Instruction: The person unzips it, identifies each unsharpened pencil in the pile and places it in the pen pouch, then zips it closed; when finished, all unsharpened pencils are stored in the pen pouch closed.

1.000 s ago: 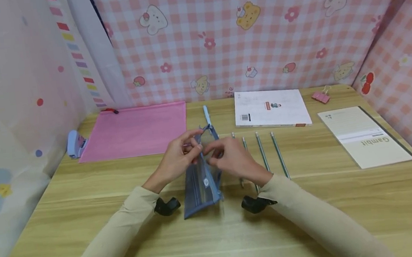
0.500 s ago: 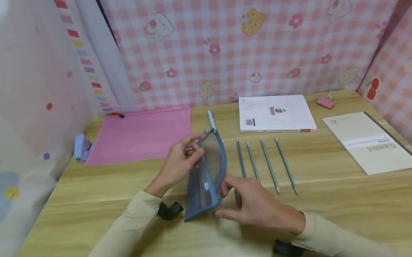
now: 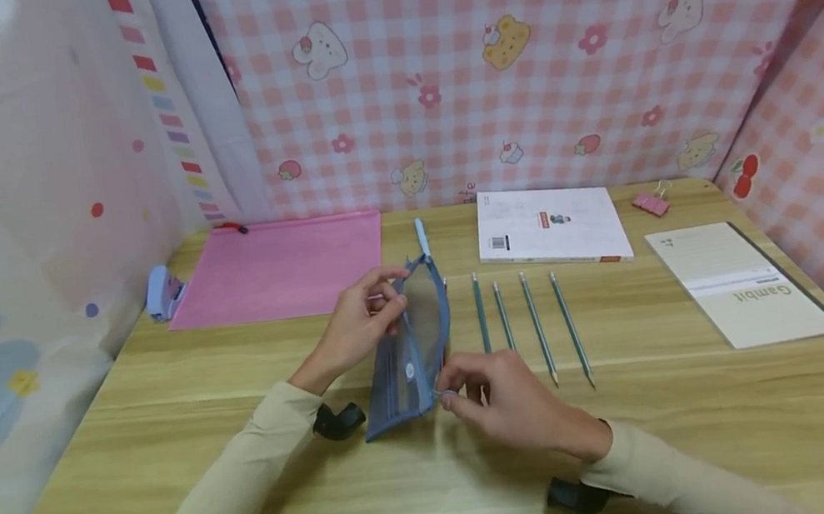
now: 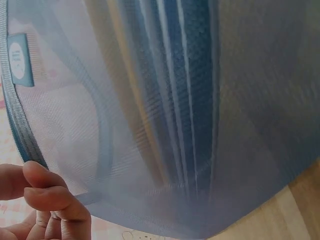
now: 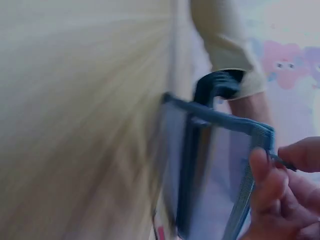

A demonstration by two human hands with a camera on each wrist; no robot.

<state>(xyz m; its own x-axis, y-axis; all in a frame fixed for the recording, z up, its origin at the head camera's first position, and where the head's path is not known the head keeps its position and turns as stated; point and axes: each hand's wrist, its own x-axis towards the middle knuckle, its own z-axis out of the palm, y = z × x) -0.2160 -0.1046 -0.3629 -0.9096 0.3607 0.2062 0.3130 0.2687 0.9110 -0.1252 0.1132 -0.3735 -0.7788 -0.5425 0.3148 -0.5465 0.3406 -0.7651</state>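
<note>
A blue mesh pencil pouch (image 3: 397, 367) stands on its long edge on the table, its zipped mouth spread apart. My left hand (image 3: 364, 321) pinches the top edge of the pouch near its far end, and in the left wrist view that hand (image 4: 55, 200) grips the zipper band. Through the mesh, long blue and tan things (image 4: 175, 100) show, blurred. At the near corner, my right hand (image 3: 506, 402) pinches the zipper pull (image 5: 282, 161) between thumb and finger. To the right lie several green pencils (image 3: 538, 327) side by side; the hand partly hides some.
A light blue pen-like stick (image 3: 422, 237) lies behind the pouch. Farther out are a pink zip folder (image 3: 285, 270), a blue stapler-like object (image 3: 162, 293), a white book (image 3: 552, 225), a pink binder clip (image 3: 651, 203) and a cream notebook (image 3: 747, 285).
My right hand has moved from the pouch's far end toward me to its near corner, and its thumb and finger have closed on the zipper pull. The left hand keeps its hold.
</note>
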